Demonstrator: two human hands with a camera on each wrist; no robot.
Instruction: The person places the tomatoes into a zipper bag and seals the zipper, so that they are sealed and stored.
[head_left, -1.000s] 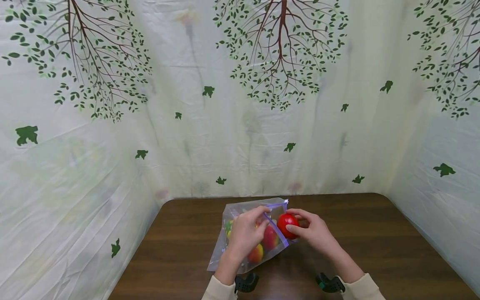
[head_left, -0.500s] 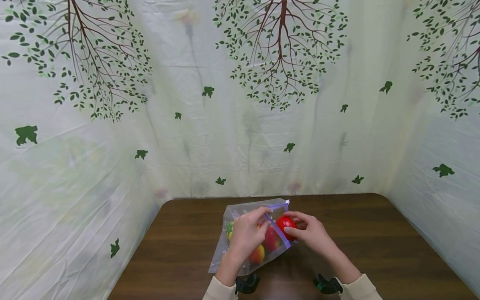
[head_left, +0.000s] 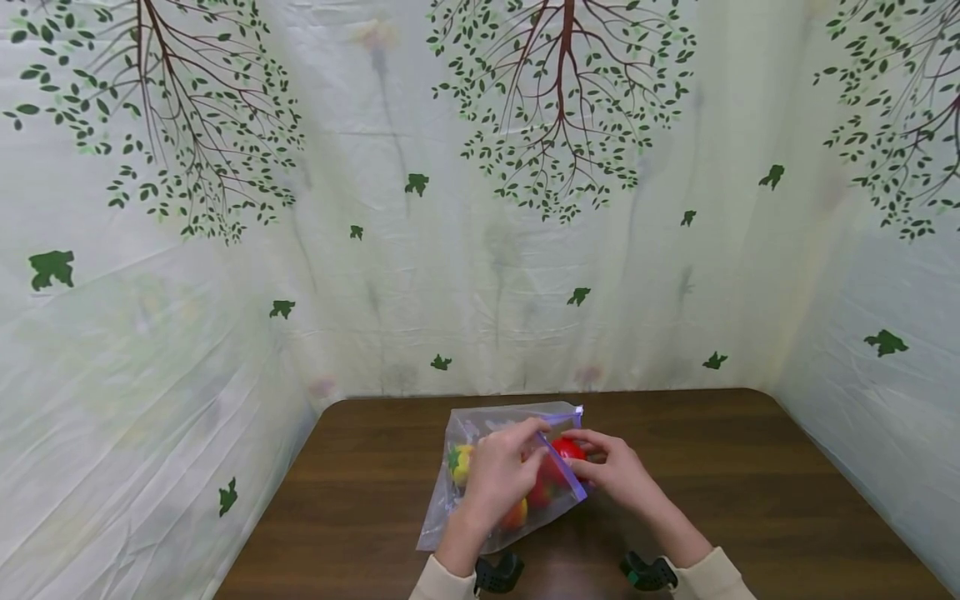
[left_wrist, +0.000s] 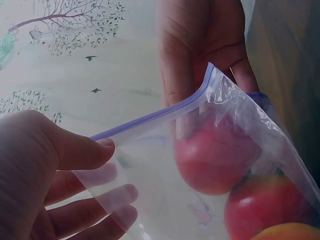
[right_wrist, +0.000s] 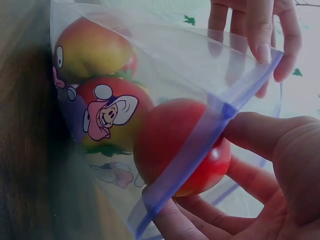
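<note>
A clear zip bag (head_left: 442,529) with a purple zip strip lies mid-table, its mouth facing right. My left hand (head_left: 498,471) pinches the mouth's edge between thumb and fingers, as the left wrist view's thumb (left_wrist: 85,152) shows. My right hand (head_left: 618,475) grips a smooth, round red fruit (right_wrist: 162,135) at the mouth, with most of the fruit behind the film. Red-and-yellow fruits (right_wrist: 95,50) sit deeper inside the bag. A yellow and green item (head_left: 460,464) shows at its left, partly hidden by my left hand.
The bag rests on a dark brown wooden table (head_left: 712,467). White sheets (head_left: 510,333) printed with trees and leaves hang behind and on both sides. Each wrist wears a black strap device (head_left: 648,573).
My right hand has moved left, carrying the red fruit from the mouth farther into the bag. My left hand keeps its hold on the edge and has shifted slightly right.
</note>
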